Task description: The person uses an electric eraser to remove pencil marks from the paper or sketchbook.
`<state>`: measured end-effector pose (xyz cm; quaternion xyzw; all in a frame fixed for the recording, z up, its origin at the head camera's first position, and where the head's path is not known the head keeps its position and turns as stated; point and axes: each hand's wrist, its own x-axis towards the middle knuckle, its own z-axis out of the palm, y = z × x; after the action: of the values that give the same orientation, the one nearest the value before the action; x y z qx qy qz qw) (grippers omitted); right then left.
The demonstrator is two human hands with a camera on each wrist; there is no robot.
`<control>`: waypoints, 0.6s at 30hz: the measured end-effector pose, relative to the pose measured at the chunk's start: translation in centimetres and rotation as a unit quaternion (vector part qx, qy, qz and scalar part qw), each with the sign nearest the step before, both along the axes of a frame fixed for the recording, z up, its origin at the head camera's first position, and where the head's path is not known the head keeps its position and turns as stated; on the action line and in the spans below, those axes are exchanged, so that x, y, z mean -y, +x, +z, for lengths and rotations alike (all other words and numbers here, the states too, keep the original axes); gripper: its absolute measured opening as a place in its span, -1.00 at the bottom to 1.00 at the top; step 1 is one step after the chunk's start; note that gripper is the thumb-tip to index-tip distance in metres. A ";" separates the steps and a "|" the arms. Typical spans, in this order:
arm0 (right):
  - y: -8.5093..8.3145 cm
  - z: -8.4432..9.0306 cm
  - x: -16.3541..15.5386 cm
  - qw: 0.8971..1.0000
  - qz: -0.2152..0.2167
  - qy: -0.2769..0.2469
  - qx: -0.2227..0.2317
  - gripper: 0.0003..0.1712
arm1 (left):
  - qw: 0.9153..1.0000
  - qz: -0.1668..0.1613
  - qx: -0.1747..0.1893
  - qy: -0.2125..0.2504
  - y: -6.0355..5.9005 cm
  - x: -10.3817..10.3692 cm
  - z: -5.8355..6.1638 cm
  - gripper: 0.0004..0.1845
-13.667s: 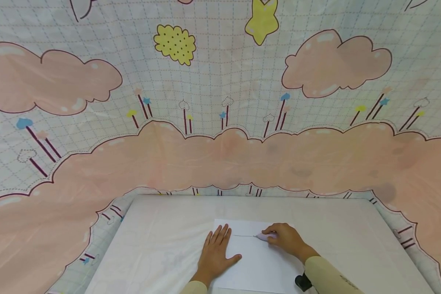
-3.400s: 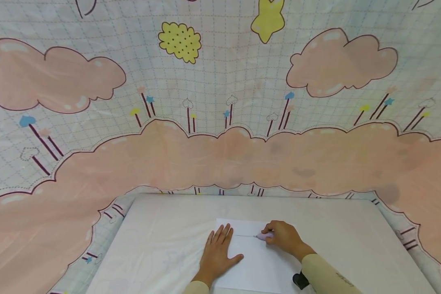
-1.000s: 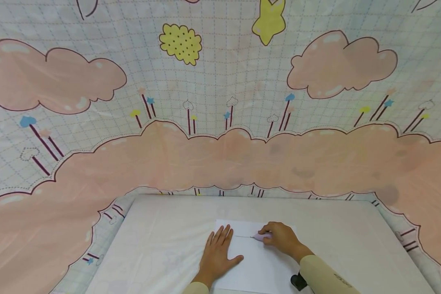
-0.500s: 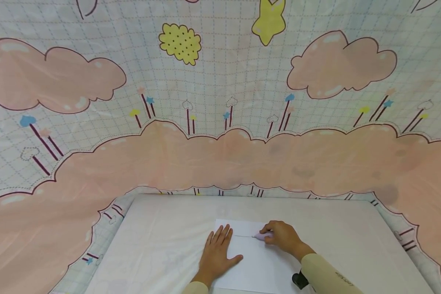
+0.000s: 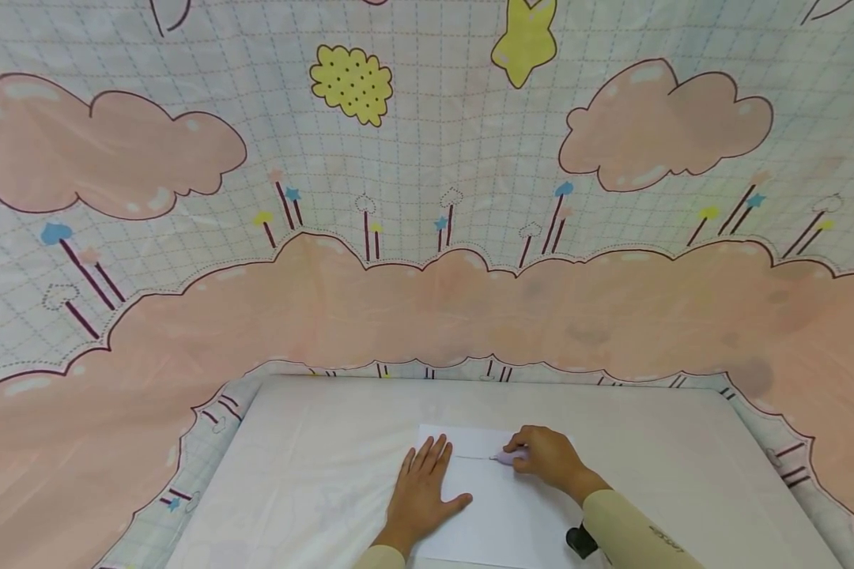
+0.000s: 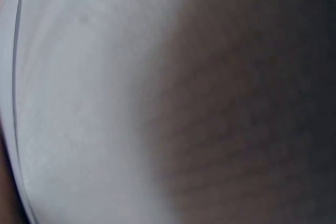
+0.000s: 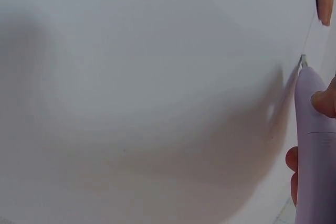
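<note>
Table (image 5: 313, 442): paper (image 5: 498, 514) (flat), right hand (image 5: 551, 458) gripping pen (image 5: 507, 456).

place: makeshift home craft corner | evidence: cartoon cloud-and-star sheet (image 5: 427, 237) hung as backdrop | surface: table (image 5: 313, 442) draped in white cloth

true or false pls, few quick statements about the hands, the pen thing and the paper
1. The left hand lies flat on the sheet of paper. True.
2. The right hand holds a red marker. False: it holds a pale lilac pen-like tool.
3. The tool's tip meets a thin line on the paper. True.
4. The paper lies on bare wood. False: it lies on a white cloth.
5. Both hands grip the tool. False: only the right.
</note>
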<state>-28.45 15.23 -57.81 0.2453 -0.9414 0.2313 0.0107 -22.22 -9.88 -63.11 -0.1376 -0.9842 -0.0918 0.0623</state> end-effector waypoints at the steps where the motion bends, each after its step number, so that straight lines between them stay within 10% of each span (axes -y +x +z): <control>1: 0.0 0.0 0.0 1.000 0.001 0.001 -0.001 -0.79 | 1.000 0.000 0.000 0.002 0.0 0.0 0.0 0.02; 18: 0.6 0.9 0.7 1.000 0.008 0.022 -0.006 -0.80 | 1.000 -0.002 0.006 -0.002 0.1 0.1 -0.1 0.03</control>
<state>-27.88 14.54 -56.92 0.2546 -0.9441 0.2090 0.0095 -22.13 -10.01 -63.18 -0.1395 -0.9845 -0.0904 0.0562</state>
